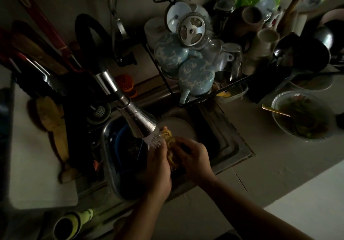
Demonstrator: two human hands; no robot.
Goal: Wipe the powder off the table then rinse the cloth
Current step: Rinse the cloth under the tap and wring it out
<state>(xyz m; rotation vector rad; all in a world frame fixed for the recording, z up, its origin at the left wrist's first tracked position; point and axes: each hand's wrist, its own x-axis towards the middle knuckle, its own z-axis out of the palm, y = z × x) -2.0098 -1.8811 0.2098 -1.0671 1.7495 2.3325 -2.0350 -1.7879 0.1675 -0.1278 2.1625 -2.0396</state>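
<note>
A yellowish cloth (169, 144) is bunched between both hands over the steel sink (234, 144), in dim light. My left hand (158, 167) grips its left side and my right hand (193, 158) grips its right side. Water sprays from the chrome tap head (138, 122) onto the top of the cloth and my left fingers. Most of the cloth is hidden by the hands.
A white plate (178, 126) and a blue bowl (121, 143) lie in the sink. A black dish rack (201, 68) with blue bowls and glasses stands behind. A bowl of food (301, 117) sits on the right counter, a white cutting board (37, 180) on the left.
</note>
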